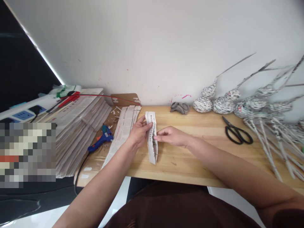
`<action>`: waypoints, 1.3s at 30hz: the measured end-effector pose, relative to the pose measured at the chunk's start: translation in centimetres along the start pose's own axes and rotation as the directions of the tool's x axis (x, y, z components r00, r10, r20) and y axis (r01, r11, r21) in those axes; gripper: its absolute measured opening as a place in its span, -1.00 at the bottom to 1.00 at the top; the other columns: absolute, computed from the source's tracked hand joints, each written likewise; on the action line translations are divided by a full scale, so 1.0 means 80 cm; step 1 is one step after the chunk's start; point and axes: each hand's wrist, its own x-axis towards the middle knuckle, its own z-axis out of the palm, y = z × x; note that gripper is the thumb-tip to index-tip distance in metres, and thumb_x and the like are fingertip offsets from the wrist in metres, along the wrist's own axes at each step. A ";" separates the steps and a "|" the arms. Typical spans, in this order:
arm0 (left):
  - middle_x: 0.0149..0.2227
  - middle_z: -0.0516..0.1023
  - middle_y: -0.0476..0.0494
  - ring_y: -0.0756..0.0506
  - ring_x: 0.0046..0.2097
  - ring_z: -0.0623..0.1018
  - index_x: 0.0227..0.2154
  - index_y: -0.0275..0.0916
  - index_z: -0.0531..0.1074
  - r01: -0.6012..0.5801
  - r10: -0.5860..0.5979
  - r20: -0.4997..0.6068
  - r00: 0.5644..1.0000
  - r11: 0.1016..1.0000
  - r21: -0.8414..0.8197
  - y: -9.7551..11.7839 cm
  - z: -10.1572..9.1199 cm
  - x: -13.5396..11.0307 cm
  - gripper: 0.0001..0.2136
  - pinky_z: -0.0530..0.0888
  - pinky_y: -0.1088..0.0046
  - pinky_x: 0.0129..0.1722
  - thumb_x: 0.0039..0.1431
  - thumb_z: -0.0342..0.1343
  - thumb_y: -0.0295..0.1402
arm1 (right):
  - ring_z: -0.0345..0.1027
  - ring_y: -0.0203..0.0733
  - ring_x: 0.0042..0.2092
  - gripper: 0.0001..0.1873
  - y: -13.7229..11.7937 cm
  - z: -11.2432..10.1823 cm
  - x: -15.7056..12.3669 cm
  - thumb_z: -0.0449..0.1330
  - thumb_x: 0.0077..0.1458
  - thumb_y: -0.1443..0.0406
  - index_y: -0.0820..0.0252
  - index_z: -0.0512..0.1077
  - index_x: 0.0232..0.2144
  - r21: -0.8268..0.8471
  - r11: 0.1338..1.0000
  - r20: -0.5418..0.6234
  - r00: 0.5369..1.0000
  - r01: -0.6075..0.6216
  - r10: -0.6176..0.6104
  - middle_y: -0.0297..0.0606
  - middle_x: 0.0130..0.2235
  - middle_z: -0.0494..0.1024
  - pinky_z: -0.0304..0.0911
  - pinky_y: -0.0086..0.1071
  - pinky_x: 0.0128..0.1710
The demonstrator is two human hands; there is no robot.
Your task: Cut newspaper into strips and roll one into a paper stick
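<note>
A long narrow strip of newspaper stands folded lengthwise on the wooden table. My left hand grips its left side near the top, fingers curled round the fold. From the right, my right hand pinches the strip's edge at mid-height. Both hands are closed on the strip. More flat newspaper strips lie just left of my left hand.
A blue glue gun with a black cord lies by a tall newspaper stack at the left. Black scissors lie to the right. Woven paper shapes and rolled paper sticks fill the right side. A grey cloth rests by the wall.
</note>
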 end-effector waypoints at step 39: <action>0.02 0.55 -0.31 -0.14 0.01 0.52 0.20 -0.29 0.27 -0.385 0.061 0.395 0.917 -0.131 0.914 -0.011 0.136 0.166 -0.50 0.37 0.45 -0.08 0.19 0.09 -0.36 | 0.24 -0.45 -0.71 -0.82 0.041 -0.013 -0.006 0.11 0.02 0.48 0.25 0.41 -0.56 0.390 0.878 0.023 0.956 -0.278 0.293 -0.41 -0.68 0.46 -0.16 -0.61 -0.81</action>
